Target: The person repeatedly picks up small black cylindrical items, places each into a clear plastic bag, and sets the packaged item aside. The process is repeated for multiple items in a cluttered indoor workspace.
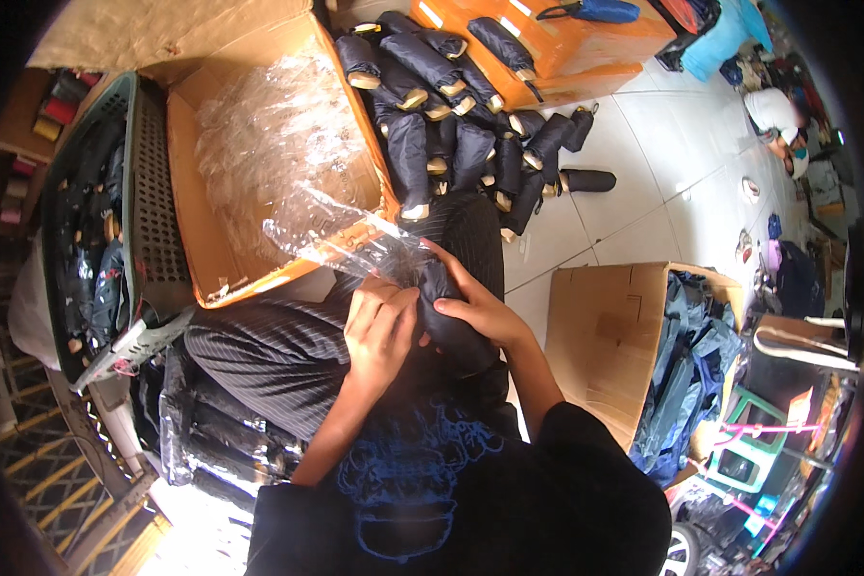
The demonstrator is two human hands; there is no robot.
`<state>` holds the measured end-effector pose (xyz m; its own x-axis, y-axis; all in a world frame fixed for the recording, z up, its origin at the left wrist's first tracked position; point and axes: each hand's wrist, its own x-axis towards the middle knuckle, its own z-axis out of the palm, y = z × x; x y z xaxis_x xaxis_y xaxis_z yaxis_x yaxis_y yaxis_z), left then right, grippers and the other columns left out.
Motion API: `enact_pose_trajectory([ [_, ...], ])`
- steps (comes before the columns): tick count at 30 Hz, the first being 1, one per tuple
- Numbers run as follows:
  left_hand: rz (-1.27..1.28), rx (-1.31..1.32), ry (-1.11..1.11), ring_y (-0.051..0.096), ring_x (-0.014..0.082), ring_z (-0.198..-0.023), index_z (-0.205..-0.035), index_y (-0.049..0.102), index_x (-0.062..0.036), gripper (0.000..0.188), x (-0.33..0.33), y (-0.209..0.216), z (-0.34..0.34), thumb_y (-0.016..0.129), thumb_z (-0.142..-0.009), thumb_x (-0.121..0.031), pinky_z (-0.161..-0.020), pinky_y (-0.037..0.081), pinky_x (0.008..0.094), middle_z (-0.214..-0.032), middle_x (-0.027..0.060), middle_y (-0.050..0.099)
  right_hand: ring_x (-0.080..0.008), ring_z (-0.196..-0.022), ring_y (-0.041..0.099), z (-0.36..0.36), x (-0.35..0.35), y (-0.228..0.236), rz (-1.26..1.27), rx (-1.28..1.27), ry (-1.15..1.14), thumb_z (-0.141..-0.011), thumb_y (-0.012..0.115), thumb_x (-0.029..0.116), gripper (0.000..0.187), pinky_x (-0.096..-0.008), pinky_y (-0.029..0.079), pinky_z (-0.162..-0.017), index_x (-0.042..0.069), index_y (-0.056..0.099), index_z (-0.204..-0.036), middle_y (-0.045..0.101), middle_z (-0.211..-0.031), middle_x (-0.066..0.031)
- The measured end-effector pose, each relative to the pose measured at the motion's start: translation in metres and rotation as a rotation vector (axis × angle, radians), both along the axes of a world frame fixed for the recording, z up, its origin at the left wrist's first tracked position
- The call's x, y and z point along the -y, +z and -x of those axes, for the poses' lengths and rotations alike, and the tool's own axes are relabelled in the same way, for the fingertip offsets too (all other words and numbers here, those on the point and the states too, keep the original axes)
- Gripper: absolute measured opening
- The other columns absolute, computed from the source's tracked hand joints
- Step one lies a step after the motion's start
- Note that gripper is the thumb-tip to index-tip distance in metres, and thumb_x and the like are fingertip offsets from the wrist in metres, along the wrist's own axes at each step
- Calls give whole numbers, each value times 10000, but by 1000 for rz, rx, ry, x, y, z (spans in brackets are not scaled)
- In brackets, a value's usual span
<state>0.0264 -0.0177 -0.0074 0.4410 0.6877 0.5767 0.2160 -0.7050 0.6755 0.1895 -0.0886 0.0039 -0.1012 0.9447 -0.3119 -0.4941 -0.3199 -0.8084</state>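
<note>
Above my lap, my right hand (478, 305) is wrapped round a short, dark folding umbrella (451, 331) in a fabric sleeve. My left hand (378, 324) is closed beside it, its fingers pinching a clear plastic bag (341, 230). The bag fans out crumpled beyond my fingers, toward the carton, and touches the umbrella's far end. Whether that end sits inside the bag I cannot tell. Past my knees lies a heap of similar dark umbrellas (408, 158) with pale ends.
An open carton (184, 192) of clear plastic bags (269, 144) stands at front left, beside a grey basket (158, 192) of dark umbrellas. Wrapped umbrellas (211, 418) lie by my left leg. On the right is a carton (600, 336) of dark blue items; an orange package (586, 53) lies beyond.
</note>
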Motion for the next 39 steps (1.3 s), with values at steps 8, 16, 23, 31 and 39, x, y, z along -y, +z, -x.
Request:
enact_pose_trajectory([
  [8,119,161,99,529,195,-846,-1092,539,-49,372,15,-9,12,736,-777,-29,-779,458,352,-945,42,548,-175,-1259,409,6,-2,-15,-234,341,-153,-829,644,96,765,-352,326,-1066,32,227,-1468,377,-1405,-99],
  [16,1314,817,-161,536,197,-1085,-1203,516,-31,400,-10,6,4,681,-872,-185,-944,426,346,-1202,94,564,-187,-1085,544,19,0,-7,-275,358,-71,-837,682,112,680,-334,478,-896,47,293,-1391,497,-1239,-138],
  [23,1302,711,-90,606,143,-926,-1131,582,-3,343,7,18,-5,722,-822,-49,-834,494,298,-1041,71,643,-208,-1017,572,26,0,2,22,46,-96,-888,662,184,617,-344,514,-805,46,292,-1362,529,-1159,-157],
  [31,1289,541,137,636,147,-835,-1094,611,20,317,0,18,7,733,-817,-76,-785,515,296,-961,74,678,-162,-978,598,40,24,-6,204,33,10,-948,536,456,671,-288,538,-635,116,237,-1443,561,-1147,-140],
  [39,780,223,-27,475,267,-1193,-1269,496,-20,512,31,-29,59,725,-829,-144,-919,484,357,-1214,101,451,-140,-724,626,73,10,-5,94,24,-159,-997,466,376,518,-254,508,-531,36,366,-1376,582,-1063,-117],
])
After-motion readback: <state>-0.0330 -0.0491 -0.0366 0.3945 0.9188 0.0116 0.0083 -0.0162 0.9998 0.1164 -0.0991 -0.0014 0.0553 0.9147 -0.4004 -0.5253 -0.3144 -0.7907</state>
